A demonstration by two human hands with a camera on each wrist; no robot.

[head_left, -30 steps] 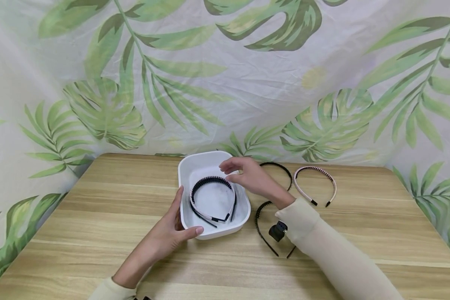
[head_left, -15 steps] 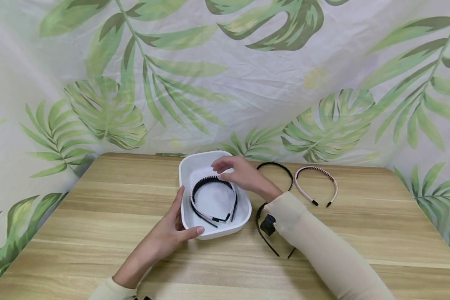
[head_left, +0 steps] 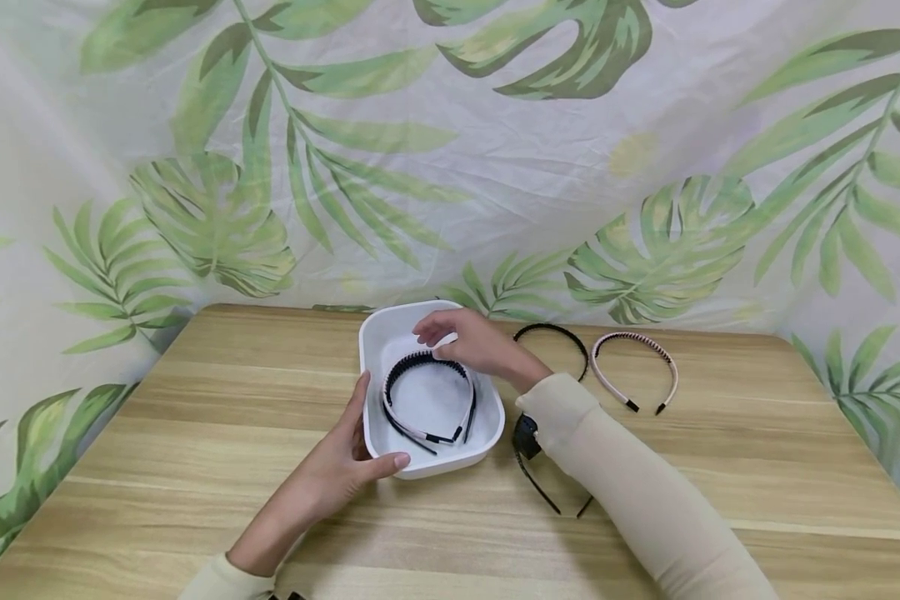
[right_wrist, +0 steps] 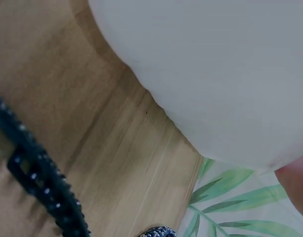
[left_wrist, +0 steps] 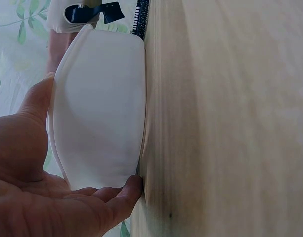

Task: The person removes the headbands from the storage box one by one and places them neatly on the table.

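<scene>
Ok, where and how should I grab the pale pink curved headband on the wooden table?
I'd pinch the pink headband by its right curve, from the right: its narrow band bows outward there, while a black arched headband lies close at left.

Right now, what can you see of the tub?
The tub is white, smooth, plastic-looking and open-topped, with rounded corners and a thin rim. It sits open side up on the table, pink and black headbands lying inside. The left hand grips its near left side; the right hand is over its far right side, contact unclear.
</scene>
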